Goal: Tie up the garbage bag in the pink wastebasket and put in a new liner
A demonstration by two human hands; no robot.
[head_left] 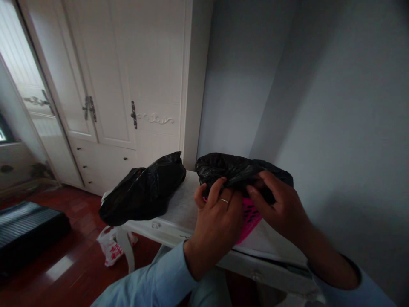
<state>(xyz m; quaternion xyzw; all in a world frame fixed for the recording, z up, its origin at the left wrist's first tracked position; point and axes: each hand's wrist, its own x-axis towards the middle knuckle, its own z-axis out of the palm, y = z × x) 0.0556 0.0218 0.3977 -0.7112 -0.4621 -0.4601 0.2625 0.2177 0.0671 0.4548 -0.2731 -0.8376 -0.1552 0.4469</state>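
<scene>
A bright pink basket with holes in its side point(251, 215) stands on the white table point(188, 198). Black plastic point(223, 164), seemingly a garbage bag, is bunched over the basket's rim and covers its opening. My left hand point(220, 213), with a ring on one finger, lies against the basket's near side, its fingertips hooked at the bag's edge. At the right side of the rim, my right hand point(277, 198) pinches the black plastic between thumb and fingers. What lies inside the basket is hidden.
Another black plastic bag point(143, 192) rests at the table's left end. Below it, a white bag with red print point(111, 247) sits on the red floor. A dark ridged case point(28, 234) lies farther left. A white wardrobe point(153, 72) and grey wall point(345, 106) stand behind.
</scene>
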